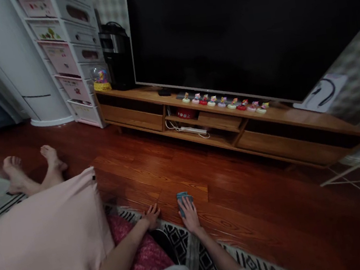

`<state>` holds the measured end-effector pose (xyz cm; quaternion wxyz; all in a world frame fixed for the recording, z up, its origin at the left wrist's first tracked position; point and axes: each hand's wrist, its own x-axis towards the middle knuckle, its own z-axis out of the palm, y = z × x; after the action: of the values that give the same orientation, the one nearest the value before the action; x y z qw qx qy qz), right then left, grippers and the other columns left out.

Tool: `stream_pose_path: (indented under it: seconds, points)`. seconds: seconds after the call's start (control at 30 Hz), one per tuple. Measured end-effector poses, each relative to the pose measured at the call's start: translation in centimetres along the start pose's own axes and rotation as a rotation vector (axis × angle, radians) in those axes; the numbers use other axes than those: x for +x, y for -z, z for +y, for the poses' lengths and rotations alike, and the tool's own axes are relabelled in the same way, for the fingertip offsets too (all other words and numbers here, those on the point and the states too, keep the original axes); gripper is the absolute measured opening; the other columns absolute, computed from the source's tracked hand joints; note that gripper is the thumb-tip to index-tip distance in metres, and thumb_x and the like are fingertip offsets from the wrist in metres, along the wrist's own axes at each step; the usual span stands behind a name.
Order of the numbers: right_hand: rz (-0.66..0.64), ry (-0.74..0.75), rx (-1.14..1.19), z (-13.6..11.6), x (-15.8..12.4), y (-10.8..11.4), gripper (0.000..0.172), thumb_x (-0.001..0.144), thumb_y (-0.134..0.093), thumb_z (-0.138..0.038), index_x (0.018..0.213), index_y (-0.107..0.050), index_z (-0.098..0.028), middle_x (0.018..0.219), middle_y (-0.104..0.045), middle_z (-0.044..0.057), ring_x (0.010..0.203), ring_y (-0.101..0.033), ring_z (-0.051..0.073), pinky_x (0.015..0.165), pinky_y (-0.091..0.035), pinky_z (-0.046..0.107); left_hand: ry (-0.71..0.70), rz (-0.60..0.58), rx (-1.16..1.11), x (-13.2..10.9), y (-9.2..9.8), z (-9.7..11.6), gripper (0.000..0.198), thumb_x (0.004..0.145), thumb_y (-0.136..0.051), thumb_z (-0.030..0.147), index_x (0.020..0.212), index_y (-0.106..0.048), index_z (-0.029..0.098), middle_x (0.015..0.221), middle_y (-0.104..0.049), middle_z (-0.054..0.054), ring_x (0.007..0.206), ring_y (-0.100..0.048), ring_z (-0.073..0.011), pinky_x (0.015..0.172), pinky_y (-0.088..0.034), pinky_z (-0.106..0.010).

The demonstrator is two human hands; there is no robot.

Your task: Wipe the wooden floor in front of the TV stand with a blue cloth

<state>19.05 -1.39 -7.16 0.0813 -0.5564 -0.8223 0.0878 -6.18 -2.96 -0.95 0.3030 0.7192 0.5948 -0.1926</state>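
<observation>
My right hand (189, 215) lies flat with its fingers stretched over a small blue, flat thing (182, 194) on the wooden floor. It looks like a folded cloth or a packet; the palm and fingers cover most of it. Just left of it, my left hand (151, 216) rests palm down at the edge of the patterned rug (177, 238), fingers apart and holding nothing. A dark rounded object (164, 241), partly hidden, lies below my left hand.
Ahead stands a low wooden TV cabinet (151, 120) bearing a large television (234, 24) and a row of small figurines (212, 100). A pink pillow (48, 243) and bare feet (51, 158) are at left. A thin-legged white frame (357, 180) stands at right.
</observation>
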Motion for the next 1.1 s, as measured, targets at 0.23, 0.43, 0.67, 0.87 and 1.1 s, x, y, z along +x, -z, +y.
stream_pose_path:
  seconds: [0.23,0.43,0.67,0.87,1.1]
  points:
    - [-0.001,0.130,0.033,6.0,-5.2,1.0,0.054,0.099,-0.036,-0.034,0.153,-0.035,-0.036,0.162,-0.033,-0.001,0.150,-0.025,0.020,0.120,-0.024,0.045,-0.001,-0.011,-0.008,0.1,-0.2,0.2,0.092,0.079,-0.058,0.040,0.160,-0.019,0.021,0.165,0.002,-0.015,0.151,-0.003,-0.0376,0.114,-0.015,-0.066]
    - [0.178,-0.496,0.023,12.6,0.7,3.1,0.056,0.100,-0.023,-0.041,0.152,-0.040,-0.028,0.161,-0.035,0.007,0.150,-0.023,0.025,0.117,-0.023,0.052,-0.001,-0.006,-0.025,0.5,-0.6,0.2,0.092,0.080,-0.059,0.046,0.160,-0.019,0.021,0.165,0.004,-0.016,0.150,-0.003,-0.0392,0.114,-0.015,-0.066]
    - [0.148,-0.475,0.031,4.7,5.3,1.2,0.055,0.100,-0.027,-0.040,0.152,-0.039,-0.027,0.162,-0.032,0.008,0.150,-0.021,0.027,0.117,-0.020,0.054,-0.004,-0.022,-0.020,0.4,-0.3,0.2,0.093,0.080,-0.057,0.044,0.160,-0.017,0.019,0.164,0.005,-0.015,0.150,-0.003,-0.0383,0.114,-0.016,-0.066]
    - [-0.001,0.202,0.069,-1.1,-1.1,-1.4,0.056,0.100,-0.040,-0.035,0.155,-0.029,-0.038,0.164,-0.026,-0.002,0.152,-0.018,0.019,0.121,-0.018,0.044,0.002,0.009,-0.031,0.3,-0.6,0.2,0.093,0.080,-0.059,0.047,0.160,-0.020,0.021,0.165,0.002,-0.015,0.150,-0.004,-0.0395,0.113,-0.015,-0.068]
    - [0.016,0.104,0.005,7.0,-1.1,1.2,0.053,0.100,-0.035,-0.037,0.154,-0.032,-0.037,0.163,-0.031,-0.002,0.150,-0.022,0.018,0.120,-0.023,0.041,-0.011,0.014,-0.033,0.5,-0.9,0.4,0.093,0.081,-0.059,0.054,0.159,-0.021,0.021,0.165,0.002,-0.017,0.150,-0.004,-0.0408,0.113,-0.016,-0.067]
